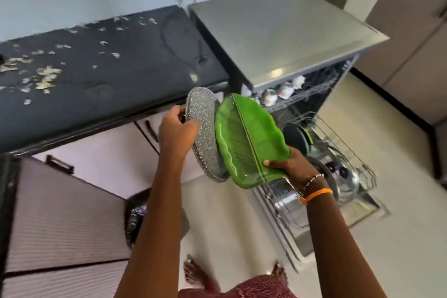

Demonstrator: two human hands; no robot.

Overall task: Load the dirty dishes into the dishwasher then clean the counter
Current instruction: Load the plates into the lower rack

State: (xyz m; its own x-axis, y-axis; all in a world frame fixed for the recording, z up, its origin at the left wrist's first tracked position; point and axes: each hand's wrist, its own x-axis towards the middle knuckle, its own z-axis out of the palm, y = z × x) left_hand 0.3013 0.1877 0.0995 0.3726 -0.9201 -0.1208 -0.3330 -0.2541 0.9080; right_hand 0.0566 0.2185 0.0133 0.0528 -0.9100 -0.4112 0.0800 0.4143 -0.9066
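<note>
- The left hand [177, 132] curls its fingers round the near edge of a speckled grey plate [204, 133], held on edge and tilted, just left of frame centre.
- The right hand [291, 164] pinches the lower right corner of a green leaf-shaped plate [246, 139], thumb on its upper face; an orange band [316, 194] and a beaded bracelet [312, 179] sit on that wrist.
- The green plate's left rim overlaps the grey plate and appears to touch it; both are held in the air above the floor, at 9 o'clock from the open dishwasher racks.
- The lower rack [338, 164], pulled out at 3 o'clock from the hands, holds a dark round dish and some steel vessels.
- The upper rack [302, 94], at 1 o'clock, carries pale cups or bowls; they are too blurred to name.
- The dishwasher [285, 31] has a bare steel top at 12 to 1 o'clock.
- The black counter [108, 68] at 10 o'clock is strewn with pale food scraps [47, 76].
- Ribbed cabinet fronts [63, 213] lie at 8 o'clock, bare feet [193, 271] at 6 o'clock.
</note>
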